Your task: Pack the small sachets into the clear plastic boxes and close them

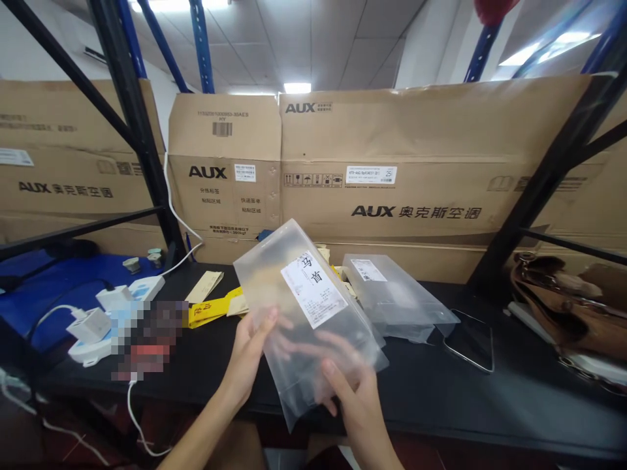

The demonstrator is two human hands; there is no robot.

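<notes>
A frosted clear plastic bag (pixel 259 271) with a white printed label (pixel 318 294) is held up above the black tabletop, tilted. My left hand (pixel 257 339) grips its left edge, thumb on the front and fingers behind, showing faintly through the plastic. Lower down, my right hand (pixel 350 388) pinches the bottom right part, its thumb in front and fingers at the back. Behind and to the right lies a stack of similar frosted bags (pixel 396 297), the top one bearing a white label (pixel 368 269). Yellow strips with dark writing (pixel 213 311) lie left of the held bag.
Large cardboard sheets (pixel 416 143) stand along the back. A phone (pixel 470 346) lies right of the stack, a brown bag (pixel 568 307) beyond it. At left sit a power strip (pixel 147 289) with chargers (pixel 91 324), white cables and a black metal post (pixel 142 143).
</notes>
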